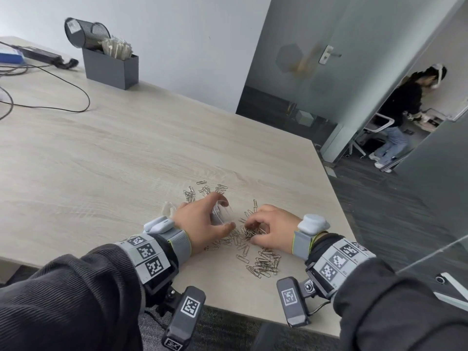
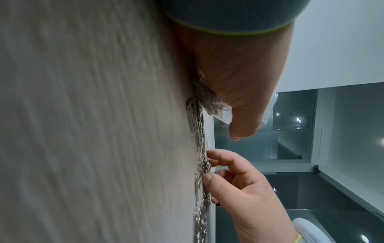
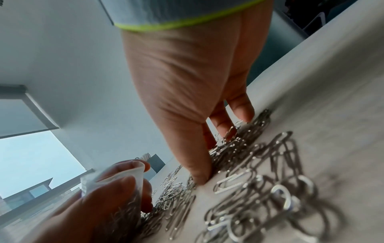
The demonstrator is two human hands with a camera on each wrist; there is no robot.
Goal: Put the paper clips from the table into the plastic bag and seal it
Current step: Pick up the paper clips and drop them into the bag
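Observation:
Silver paper clips (image 1: 264,264) lie scattered in several clusters on the light wooden table (image 1: 126,160) near its front edge. My left hand (image 1: 225,212) grips a small clear plastic bag (image 1: 222,211), mouth toward the right, just above the table. In the right wrist view the bag (image 3: 122,185) holds some clips. My right hand (image 1: 250,231) is curled over the middle pile, thumb and fingers pinching a bunch of clips (image 3: 234,148) against the table. In the left wrist view the clips (image 2: 199,148) run between the two hands, and only an edge of the bag (image 2: 270,106) shows.
A grey box (image 1: 111,68) with a tipped mesh pen cup (image 1: 86,30) stands at the table's far side. Cables (image 1: 63,84) trail across the far left. The table's right edge (image 1: 336,198) is close to my right hand. A person (image 1: 402,115) bends over beyond a glass door.

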